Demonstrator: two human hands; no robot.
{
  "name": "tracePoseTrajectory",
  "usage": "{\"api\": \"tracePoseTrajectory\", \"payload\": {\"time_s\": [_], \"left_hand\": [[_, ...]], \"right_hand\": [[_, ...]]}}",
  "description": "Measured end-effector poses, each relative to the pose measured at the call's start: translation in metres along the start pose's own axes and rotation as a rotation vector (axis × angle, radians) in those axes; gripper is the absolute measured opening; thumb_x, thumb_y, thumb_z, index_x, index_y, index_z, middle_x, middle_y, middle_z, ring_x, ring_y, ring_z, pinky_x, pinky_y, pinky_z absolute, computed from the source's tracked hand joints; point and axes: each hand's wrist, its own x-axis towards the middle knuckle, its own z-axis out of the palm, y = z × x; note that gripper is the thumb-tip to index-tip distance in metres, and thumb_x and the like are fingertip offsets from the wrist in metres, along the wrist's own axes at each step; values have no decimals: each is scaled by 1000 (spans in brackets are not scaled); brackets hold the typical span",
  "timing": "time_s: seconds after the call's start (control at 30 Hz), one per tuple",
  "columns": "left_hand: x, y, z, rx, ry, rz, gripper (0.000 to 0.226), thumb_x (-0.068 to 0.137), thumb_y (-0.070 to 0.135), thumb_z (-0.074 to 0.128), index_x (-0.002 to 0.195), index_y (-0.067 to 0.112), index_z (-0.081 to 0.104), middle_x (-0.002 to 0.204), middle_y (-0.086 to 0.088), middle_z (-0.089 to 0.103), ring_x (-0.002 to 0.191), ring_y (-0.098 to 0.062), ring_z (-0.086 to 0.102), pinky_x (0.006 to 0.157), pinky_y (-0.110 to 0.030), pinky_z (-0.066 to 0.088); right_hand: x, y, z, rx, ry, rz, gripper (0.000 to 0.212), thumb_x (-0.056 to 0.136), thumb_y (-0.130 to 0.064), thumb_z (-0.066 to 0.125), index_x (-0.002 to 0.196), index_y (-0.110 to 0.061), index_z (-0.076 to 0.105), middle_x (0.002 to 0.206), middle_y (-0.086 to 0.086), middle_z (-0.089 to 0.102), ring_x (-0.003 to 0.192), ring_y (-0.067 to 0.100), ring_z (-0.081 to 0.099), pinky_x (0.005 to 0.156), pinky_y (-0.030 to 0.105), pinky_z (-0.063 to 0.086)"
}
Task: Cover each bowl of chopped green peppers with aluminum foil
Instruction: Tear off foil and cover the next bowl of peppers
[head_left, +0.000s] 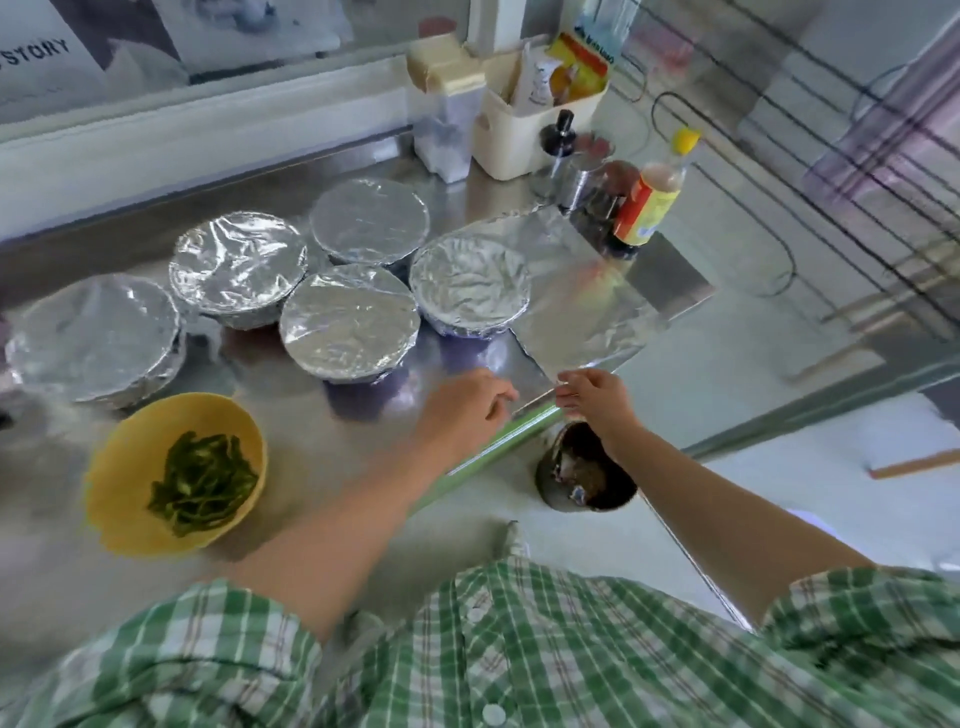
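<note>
Closest of all, my green checked shirt (519, 649) fills the bottom edge, with both bare forearms reaching out from it over the steel worktop (47, 493) to the green foil box (498, 447), which lies slantwise at the worktop's right edge.

My left grip (467, 410) lies on top of the box with the fingers bent; motion blur hides whether they clasp it, so I cannot tell. My right grip (592, 400), at the box's far right end, pinches the near corner of the foil sheet (582, 291) between thumb and fingertips. Right of the box and under my right wrist stands a dark round tin (587, 473).

Well left of the box sits the yellow bowl (130, 431), uncovered, with the chopped green peppers (202, 483) heaped inside it.

Beyond the box the foil sheet spreads flat across the worktop, its right corner overhanging the edge. Beyond the box and to its left stand five foil-covered bowls (350, 322), clustered close together; the nearest to the sheet touches its left edge.

Farthest from the box, past the sheet, stand a sauce bottle (649, 202) with a yellow cap and a cream caddy (524, 130) holding packets.
</note>
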Motion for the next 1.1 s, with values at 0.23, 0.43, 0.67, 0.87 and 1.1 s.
{"api": "tracePoseTrajectory", "payload": {"time_s": [0.23,0.43,0.67,0.87,1.1], "left_hand": [[106,43,64,59,-147,-8,31,89,9,57,117,14,67,121,-7,62,115,-28,57,95,-38,47],[152,45,88,158,-268,-133,44,89,10,54,133,16,58,152,-5,43,143,-22,34,112,-37,35],[167,51,93,255,-244,-226,33,90,11,54,123,17,58,133,-4,44,120,-24,42,96,-38,45],[175,57,91,314,-229,-237,35,91,20,59,126,20,56,127,-4,43,116,-23,42,88,-36,49],[177,60,90,352,-230,-248,38,91,23,60,128,20,54,127,-4,42,117,-23,43,87,-36,50]], "right_hand": [[96,-11,-98,-231,154,0,26,91,-12,50,113,-14,65,98,7,66,93,29,63,87,44,54],[149,-21,-138,-423,117,33,41,91,-13,55,131,-10,53,123,8,58,109,28,57,94,40,46],[174,-17,-137,-488,59,82,38,85,-17,62,122,-8,59,120,18,59,105,33,60,90,37,49],[173,-22,-130,-494,-51,73,25,89,-21,62,112,-13,61,112,9,67,107,26,61,89,31,46],[173,-18,-117,-479,-15,99,39,84,-24,71,115,-9,52,118,9,59,100,23,58,82,28,43]]}}
